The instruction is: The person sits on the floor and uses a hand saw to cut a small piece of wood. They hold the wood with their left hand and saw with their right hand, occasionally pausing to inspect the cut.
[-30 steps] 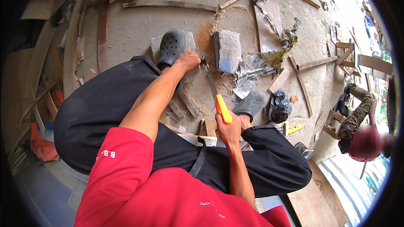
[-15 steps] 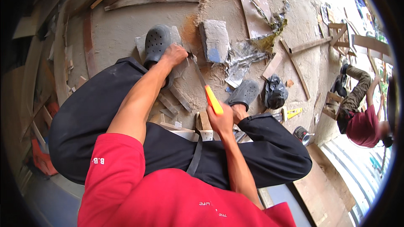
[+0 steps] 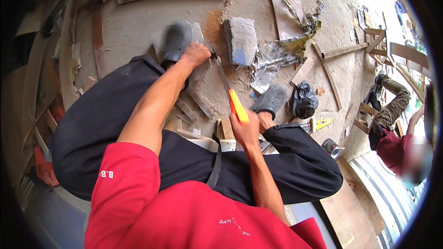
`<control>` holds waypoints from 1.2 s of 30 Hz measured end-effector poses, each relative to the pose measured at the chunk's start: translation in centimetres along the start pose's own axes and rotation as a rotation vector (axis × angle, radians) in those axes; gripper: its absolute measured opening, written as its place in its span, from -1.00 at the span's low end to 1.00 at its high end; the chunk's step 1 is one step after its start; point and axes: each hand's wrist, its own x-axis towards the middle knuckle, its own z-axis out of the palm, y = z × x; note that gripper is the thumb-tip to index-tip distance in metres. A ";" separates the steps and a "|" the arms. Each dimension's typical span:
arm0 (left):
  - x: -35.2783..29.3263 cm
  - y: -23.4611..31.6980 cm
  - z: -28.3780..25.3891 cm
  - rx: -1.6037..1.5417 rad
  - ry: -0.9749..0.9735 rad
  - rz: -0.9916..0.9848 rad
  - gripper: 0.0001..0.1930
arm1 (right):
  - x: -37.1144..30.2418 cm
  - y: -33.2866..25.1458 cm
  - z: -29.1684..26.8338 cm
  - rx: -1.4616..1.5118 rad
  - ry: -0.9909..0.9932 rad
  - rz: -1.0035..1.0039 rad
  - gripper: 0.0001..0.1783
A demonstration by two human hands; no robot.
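My right hand point(image 3: 245, 129) is wrapped round the yellow-orange grip of a hammer point(image 3: 236, 105). Its metal shaft slants up and left, so the small dark head sits just right of my left hand point(image 3: 195, 54). That left hand is closed in front of my left grey clog point(image 3: 177, 39); whatever its fingers grip is hidden. A pale grey slab point(image 3: 197, 32) shows beside and under that clog. My right clog point(image 3: 271, 99) rests on the ground beyond my right hand.
A grey block point(image 3: 241, 41) stands ahead, with crumpled plastic sheeting point(image 3: 272, 62) beside it. Wood offcuts point(image 3: 200, 103) lie between my feet. On the right are a black bag point(image 3: 304, 101), a can point(image 3: 331, 147) and a seated person in a maroon shirt point(image 3: 391, 152).
The hammer and both hands appear slightly farther right, the left hand also higher, as the whole view has shifted a little. At the right, the other person has leaned and moved an arm.
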 end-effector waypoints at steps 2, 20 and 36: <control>0.0 0.3 0.2 0.013 0.027 -0.025 -0.82 | -2.6 -2.0 -1.6 0.176 0.010 0.129 -0.80; 0.6 0.1 1.4 -0.033 -0.034 0.000 -0.82 | -0.5 0.5 1.0 0.002 0.012 -0.053 -0.80; 1.0 0.3 0.2 0.008 -0.054 0.012 -0.82 | 0.2 0.5 1.8 -0.032 0.064 -0.035 -0.75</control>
